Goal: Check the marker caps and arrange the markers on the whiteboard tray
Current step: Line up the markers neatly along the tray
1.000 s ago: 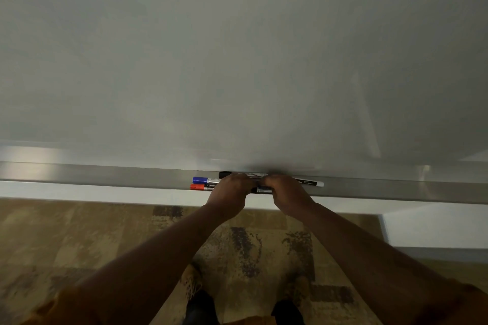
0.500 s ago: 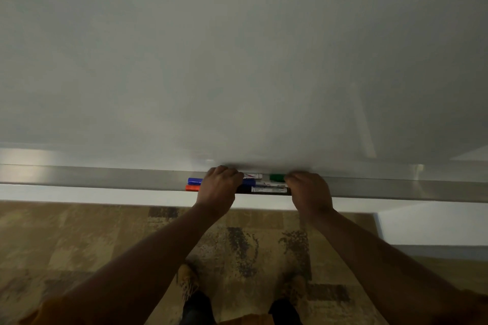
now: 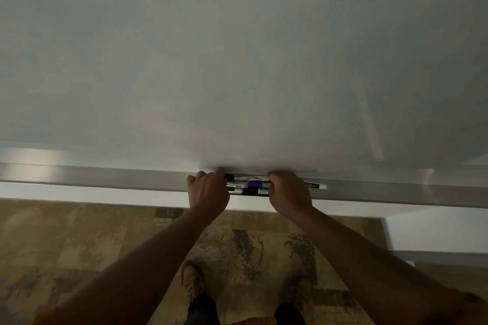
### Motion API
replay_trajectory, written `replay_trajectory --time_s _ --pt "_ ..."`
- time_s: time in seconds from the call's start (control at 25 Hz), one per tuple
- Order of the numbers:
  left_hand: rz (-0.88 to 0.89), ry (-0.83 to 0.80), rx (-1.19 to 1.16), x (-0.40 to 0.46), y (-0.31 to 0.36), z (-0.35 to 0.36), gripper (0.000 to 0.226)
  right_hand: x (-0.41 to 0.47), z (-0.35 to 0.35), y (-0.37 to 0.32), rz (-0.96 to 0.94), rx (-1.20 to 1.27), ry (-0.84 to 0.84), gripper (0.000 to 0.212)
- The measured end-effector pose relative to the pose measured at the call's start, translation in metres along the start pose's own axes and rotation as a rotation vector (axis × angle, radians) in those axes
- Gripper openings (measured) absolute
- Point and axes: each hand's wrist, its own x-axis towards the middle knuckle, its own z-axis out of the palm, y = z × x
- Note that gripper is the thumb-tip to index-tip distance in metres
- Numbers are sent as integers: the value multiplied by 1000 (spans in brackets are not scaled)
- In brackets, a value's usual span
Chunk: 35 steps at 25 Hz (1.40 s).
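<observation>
Whiteboard tray of brushed grey metal (image 3: 105, 179), running below a large blank whiteboard (image 3: 237, 60). Left hand (image 3: 208, 191) and right hand (image 3: 289, 192), grip curled over either end of a bundle of white-barrelled markers (image 3: 249, 184) lying lengthwise in the tray; cannot tell how tightly they close. Exact marker count unclear: about four barrels show, one with a blue band; caps mostly hidden. One white marker end (image 3: 317, 186) protrudes past the right hand. Patterned tan carpet (image 3: 79, 245) and two tan boots (image 3: 192, 281) below.
</observation>
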Motion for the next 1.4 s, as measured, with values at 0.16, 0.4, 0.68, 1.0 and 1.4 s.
replay_trajectory --time_s 0.16,0.4,0.68,1.0,1.4 --pt "-30 24 -83 -1 3 3 14 4 11 -5 104 73 -30 22" --pt "12 108 -213 -9 12 -2 24 -9 7 6 158 183 133 32" --pt "333 92 -116 -16 66 6 19 -30 -15 66 191 101 149 22" --pt "492 108 43 -18 101 15 27 -43 -20 108 142 -3 73 39" --pt "499 81 48 -16 107 26 25 -46 -17 143 132 -150 5 31"
